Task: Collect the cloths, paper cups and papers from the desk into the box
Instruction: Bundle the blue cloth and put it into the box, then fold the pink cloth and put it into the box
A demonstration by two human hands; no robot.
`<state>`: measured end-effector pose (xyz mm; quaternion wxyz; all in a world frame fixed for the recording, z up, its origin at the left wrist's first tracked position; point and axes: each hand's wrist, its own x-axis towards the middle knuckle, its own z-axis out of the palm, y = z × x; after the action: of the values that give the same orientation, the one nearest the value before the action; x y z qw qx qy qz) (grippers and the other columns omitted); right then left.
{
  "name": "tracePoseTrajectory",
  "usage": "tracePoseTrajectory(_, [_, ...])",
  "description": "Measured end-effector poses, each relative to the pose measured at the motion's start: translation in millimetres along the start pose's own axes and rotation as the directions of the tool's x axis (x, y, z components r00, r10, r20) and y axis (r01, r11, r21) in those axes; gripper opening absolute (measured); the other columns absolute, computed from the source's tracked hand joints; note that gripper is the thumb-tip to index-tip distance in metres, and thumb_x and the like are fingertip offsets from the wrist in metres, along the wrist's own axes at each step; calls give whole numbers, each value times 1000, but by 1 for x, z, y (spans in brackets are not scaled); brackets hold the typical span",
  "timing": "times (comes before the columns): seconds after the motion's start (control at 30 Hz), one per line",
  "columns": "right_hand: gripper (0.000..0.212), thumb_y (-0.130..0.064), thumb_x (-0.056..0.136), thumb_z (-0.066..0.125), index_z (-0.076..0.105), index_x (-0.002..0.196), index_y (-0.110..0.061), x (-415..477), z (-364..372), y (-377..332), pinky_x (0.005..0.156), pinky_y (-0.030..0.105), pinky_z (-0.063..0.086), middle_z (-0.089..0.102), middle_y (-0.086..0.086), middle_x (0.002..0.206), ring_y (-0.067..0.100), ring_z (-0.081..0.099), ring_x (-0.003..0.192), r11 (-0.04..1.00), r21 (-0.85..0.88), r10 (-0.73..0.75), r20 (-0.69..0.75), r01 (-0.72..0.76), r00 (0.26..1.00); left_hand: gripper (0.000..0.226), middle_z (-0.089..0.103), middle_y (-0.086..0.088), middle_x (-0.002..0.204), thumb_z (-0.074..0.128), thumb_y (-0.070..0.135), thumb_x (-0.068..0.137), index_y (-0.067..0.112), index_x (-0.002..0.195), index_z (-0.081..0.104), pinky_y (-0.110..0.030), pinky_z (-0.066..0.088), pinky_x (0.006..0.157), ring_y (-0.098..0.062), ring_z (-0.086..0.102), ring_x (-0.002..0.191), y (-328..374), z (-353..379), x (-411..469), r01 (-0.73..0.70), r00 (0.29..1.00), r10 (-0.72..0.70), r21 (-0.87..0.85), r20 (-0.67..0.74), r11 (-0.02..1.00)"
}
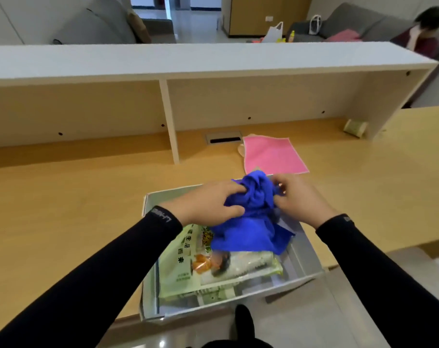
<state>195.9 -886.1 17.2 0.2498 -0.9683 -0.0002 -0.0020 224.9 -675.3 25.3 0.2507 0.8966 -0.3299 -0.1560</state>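
A crumpled blue cloth (253, 222) hangs over the open grey box (311, 259) at the desk's front edge. My left hand (208, 202) grips the cloth's left side and my right hand (298, 197) pinches its right side, both above the box. Inside the box lies a light green printed packet (188, 267). Behind the box a pink cloth (271, 154) lies flat on the wooden desk, with a beige item (241, 149) partly hidden under its left edge. A small pale green paper cup (355, 127) lies on its side at the back right.
A white shelf unit (170, 121) spans the back of the desk, with a divider panel near the middle. A metal cable grommet (223, 138) sits in the desk beside the pink cloth. A seated person (424, 31) is at the far right beyond the shelf.
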Motion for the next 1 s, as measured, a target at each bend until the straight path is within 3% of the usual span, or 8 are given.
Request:
tracePoseTrajectory(0.13, [3, -15, 76, 50, 52, 74, -15, -5, 16, -9, 64, 29, 38, 67, 16, 96, 33, 62, 90, 901, -428, 61, 279, 67, 958, 40, 46, -6, 144, 35, 28, 96, 19, 133, 47, -31, 33, 104, -25, 42, 128, 3, 21, 14, 74, 971, -101, 128, 216, 989])
tracePoseTrajectory(0.23, [7, -16, 80, 48, 54, 78, -13, -6, 22, -13, 67, 29, 38, 66, 12, 93, 31, 61, 89, 860, -492, 102, 427, 136, 899, 39, 47, -9, 143, 31, 24, 97, 13, 129, 51, -31, 33, 101, -27, 44, 125, 8, 31, 27, 44, 934, -121, 225, 338, 973])
tracePoseTrajectory(0.33, [10, -12, 75, 51, 58, 68, -12, 2, 5, -2, 64, 29, 43, 63, 6, 71, 26, 56, 71, 984, -178, 47, 358, 19, 932, 30, 62, -13, 121, 34, 27, 94, 14, 96, 61, -33, 39, 82, -29, 53, 101, 11, 20, 38, 36, 952, -113, 264, 284, 964])
tracePoseTrajectory(0.4, [20, -11, 75, 53, 70, 85, -16, 18, -12, 10, 72, 27, 48, 68, -1, 80, 15, 61, 76, 996, 79, 15, 154, -27, 988, 30, 68, -11, 93, 38, 35, 88, 16, 76, 58, -32, 38, 63, -27, 53, 79, 11, -1, 47, 63, 995, -82, 263, 62, 963])
tracePoseTrajectory(0.53, [29, -7, 82, 53, 65, 107, -15, 66, -30, 50, 72, 22, 41, 67, 2, 94, 13, 60, 82, 937, 338, 122, -70, -91, 990, 28, 68, -1, 80, 45, 37, 85, 21, 80, 66, -31, 40, 61, -23, 58, 75, 12, -37, 84, 159, 916, -109, 100, -387, 982])
tracePoseTrajectory(0.7, [40, -9, 84, 53, 56, 123, -17, 112, -15, 109, 85, 28, 43, 57, 10, 128, 19, 54, 112, 910, 347, 219, 58, -225, 974, 23, 63, -4, 120, 55, 21, 88, 18, 106, 67, -27, 41, 81, -17, 56, 103, -3, -22, 151, 332, 921, -373, -271, -114, 904])
tracePoseTrajectory(0.83, [43, -2, 83, 50, 56, 122, -18, 143, -4, 143, 107, 35, 34, 26, 6, 154, 24, 35, 136, 910, 320, 243, 103, -263, 965, 35, 54, -5, 132, 56, 17, 87, 19, 122, 59, -31, 39, 91, -17, 50, 107, -26, -1, 196, 489, 870, -482, -313, 103, 814])
tracePoseTrajectory(1.0, [40, 2, 87, 45, 55, 124, -10, 184, 3, 179, 92, 16, 39, 5, 6, 159, 27, 38, 134, 887, 329, 313, 90, -325, 945, 48, 45, -4, 143, 60, 18, 83, 23, 130, 52, -28, 34, 92, -21, 44, 125, -48, 16, 241, 565, 819, -558, -357, 132, 744])
